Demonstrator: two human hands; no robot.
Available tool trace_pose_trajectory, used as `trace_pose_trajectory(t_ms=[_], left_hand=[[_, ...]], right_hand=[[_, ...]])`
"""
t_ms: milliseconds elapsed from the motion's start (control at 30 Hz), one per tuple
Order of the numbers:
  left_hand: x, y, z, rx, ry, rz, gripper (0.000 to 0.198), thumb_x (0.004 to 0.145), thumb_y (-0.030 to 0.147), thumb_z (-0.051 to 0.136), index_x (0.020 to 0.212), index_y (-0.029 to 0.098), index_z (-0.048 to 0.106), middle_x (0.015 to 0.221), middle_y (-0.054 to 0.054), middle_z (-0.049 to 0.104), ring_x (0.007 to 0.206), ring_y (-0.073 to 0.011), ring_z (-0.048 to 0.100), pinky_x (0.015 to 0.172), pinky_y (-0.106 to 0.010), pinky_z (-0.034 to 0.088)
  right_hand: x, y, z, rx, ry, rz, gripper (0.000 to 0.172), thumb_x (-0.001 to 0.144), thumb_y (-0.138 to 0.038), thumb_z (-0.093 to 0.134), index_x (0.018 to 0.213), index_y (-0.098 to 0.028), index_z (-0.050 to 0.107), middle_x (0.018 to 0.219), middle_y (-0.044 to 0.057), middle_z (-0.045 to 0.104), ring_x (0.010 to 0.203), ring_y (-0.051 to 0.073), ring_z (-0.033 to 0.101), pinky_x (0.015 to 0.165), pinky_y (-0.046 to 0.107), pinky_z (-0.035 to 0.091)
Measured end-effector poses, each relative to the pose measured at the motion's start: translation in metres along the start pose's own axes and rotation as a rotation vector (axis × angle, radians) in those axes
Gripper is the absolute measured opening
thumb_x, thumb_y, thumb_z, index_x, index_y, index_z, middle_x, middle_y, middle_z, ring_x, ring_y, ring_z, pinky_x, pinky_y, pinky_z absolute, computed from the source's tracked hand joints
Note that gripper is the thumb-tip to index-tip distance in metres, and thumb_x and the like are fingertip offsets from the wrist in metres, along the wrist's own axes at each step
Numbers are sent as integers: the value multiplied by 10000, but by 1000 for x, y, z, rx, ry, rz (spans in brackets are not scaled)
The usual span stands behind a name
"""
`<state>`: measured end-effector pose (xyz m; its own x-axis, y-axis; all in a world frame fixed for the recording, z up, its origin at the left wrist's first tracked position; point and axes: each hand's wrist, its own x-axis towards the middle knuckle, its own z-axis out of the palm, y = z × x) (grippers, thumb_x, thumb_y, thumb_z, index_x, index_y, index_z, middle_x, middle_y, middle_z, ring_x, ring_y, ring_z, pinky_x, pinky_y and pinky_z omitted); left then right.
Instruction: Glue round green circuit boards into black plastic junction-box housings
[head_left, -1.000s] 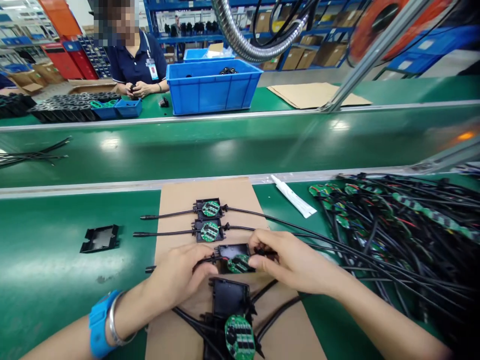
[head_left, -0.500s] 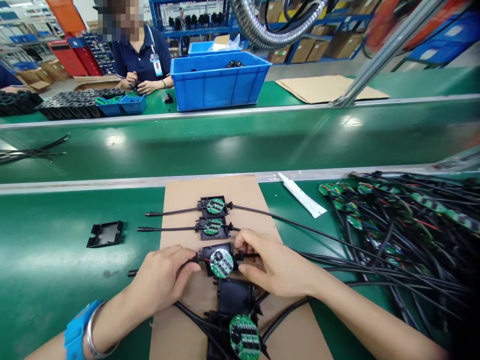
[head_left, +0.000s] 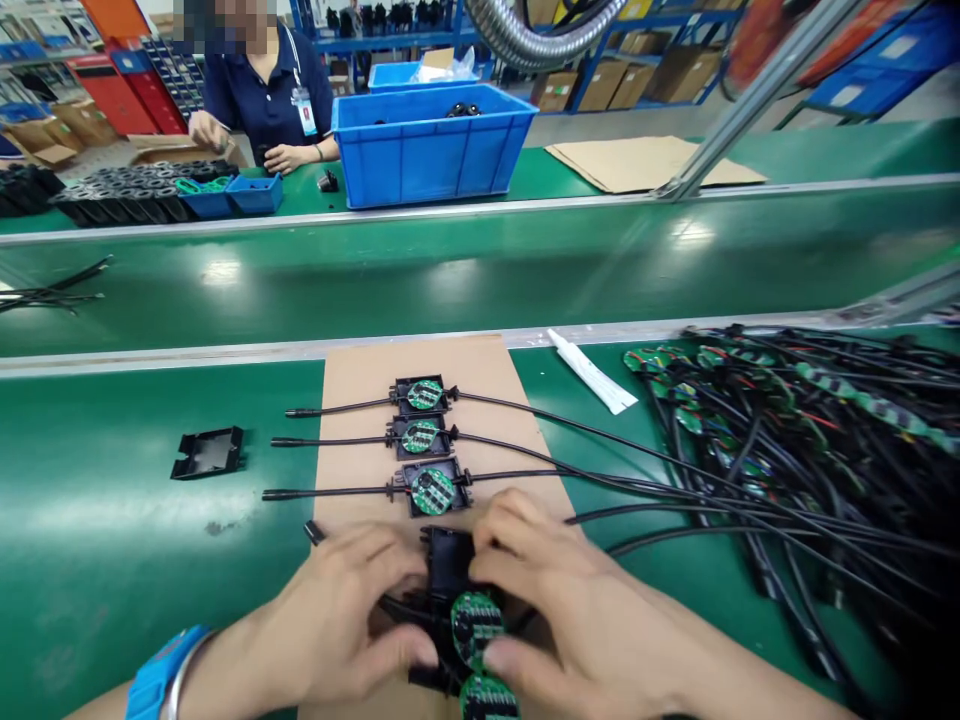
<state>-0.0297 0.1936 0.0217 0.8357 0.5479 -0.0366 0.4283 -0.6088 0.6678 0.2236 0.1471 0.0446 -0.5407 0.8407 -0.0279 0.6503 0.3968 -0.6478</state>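
Observation:
Near the bottom centre, a round green circuit board point(head_left: 478, 628) with black cables lies between my two hands, just below a black plastic case point(head_left: 450, 562). My left hand point(head_left: 352, 610) curls round the black cable point(head_left: 401, 607) at the board's left. My right hand point(head_left: 551, 605) has its thumb against the board's lower edge and its fingers bent by the case. Another circuit board point(head_left: 487, 697) shows underneath, partly cut off. Beyond my hands, three black cases in a column each carry a board; the closest is this cased board point(head_left: 433, 491).
Brown cardboard point(head_left: 352, 370) lies under the parts. To the left is a loose black case point(head_left: 208, 453); to the right, a white tube point(head_left: 592, 372) and a heap of wired boards point(head_left: 780, 430). Across the bench are a blue bin point(head_left: 435, 150) and a co-worker point(head_left: 262, 95).
My hands have left the third cased board, which now lies in line behind the others, and come nearer to me. A lower board has moved up towards the case. The view has shifted slightly.

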Motion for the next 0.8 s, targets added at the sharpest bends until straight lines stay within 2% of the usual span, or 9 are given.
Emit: trace_pose_trajectory(t_ms=[67,167,367,500,567,633,700,800], left_hand=[[-5,5,10,-41,-57,-16,360,839,428,647,1140,257,546,1063,-44,619,968,-233,567,840,-368,476],[-7,7,18,-31,-73,-28,343,852,353,635,1175,273,549,1086,-42,617,995,-236,559,881,-380,461],[-5,3,14,-72,-80,-6,382,816,302,662,1184,244,579,1082,-52,637,991,-230,568,884,-349,464],[-2,3,11,-88,-62,23,349,824,327,663,1145,198,618,1061,-69,657,985,-231,584,890,-339,458],[-1,3,9,-109,-31,-3,225,877,322,594,1028,171,664,994,-75,670,933,-218,600,845,-320,465],[1,3,5,-146,24,-73,211,922,301,520,970,172,680,975,-68,680,909,-198,611,814,-296,463],[2,0,1,-193,75,-169,208,925,288,510,1014,194,673,1014,-50,686,906,-182,617,793,-277,459],[4,-8,-3,-311,74,-311,171,874,282,569,995,198,656,933,-23,692,803,-158,605,714,-254,449]], right_hand=[[-6,-10,9,30,-40,18,197,703,-273,684,846,-198,569,944,57,523,943,238,443,827,401,415],[-11,-14,22,-4,1,-30,167,676,-214,661,749,-182,515,914,48,493,911,225,434,789,395,399],[-21,-12,39,-59,116,-145,123,737,-161,594,726,-184,474,924,37,472,839,171,440,683,296,370],[-22,-11,40,-103,161,-170,119,822,-180,542,743,-198,456,886,23,497,772,143,464,618,259,337],[-20,-10,33,-81,208,-69,135,875,-260,527,783,-197,451,849,29,518,760,147,490,638,263,365],[-15,-9,26,-116,234,102,184,901,-350,516,831,-191,455,810,37,541,735,164,511,640,278,380],[-8,-7,21,-162,171,250,222,911,-401,500,888,-182,470,809,48,576,717,184,535,631,294,383],[6,-4,20,-127,58,330,241,922,-419,476,956,-181,492,857,59,616,753,210,572,649,308,401]])
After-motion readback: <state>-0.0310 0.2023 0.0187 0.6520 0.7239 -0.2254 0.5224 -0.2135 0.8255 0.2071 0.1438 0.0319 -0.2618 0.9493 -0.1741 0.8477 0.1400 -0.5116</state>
